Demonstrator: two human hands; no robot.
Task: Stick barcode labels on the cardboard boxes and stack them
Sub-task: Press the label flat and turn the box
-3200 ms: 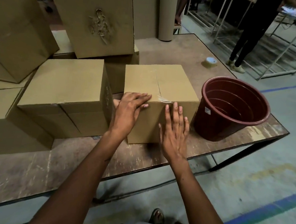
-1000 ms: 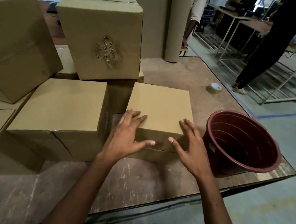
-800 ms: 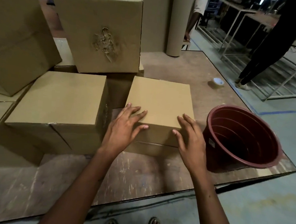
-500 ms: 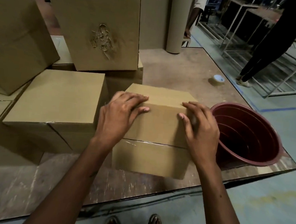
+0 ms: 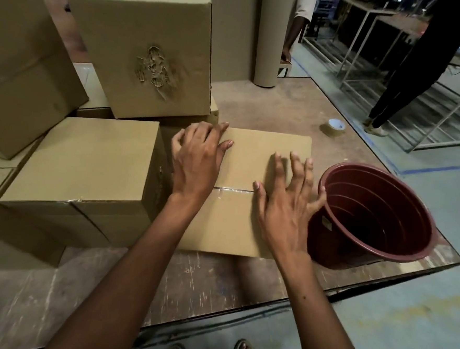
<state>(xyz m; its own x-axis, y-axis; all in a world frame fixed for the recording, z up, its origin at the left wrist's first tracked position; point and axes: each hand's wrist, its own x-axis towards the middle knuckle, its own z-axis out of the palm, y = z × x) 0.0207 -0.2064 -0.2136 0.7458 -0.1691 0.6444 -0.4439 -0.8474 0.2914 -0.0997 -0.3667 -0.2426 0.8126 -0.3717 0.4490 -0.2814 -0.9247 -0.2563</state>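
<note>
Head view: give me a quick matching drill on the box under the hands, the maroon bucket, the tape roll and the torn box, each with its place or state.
Things:
1. box under the hands
2. maroon bucket
3. tape roll
4. torn box

Places or states:
A. stacked on another box at the back
B. lies alone on the table past the bucket
C. taped seam faces up, left hand and right hand resting on it
D. tilted at the table's right edge, mouth open

Pairs: 1-C, 2-D, 3-B, 4-A
</note>
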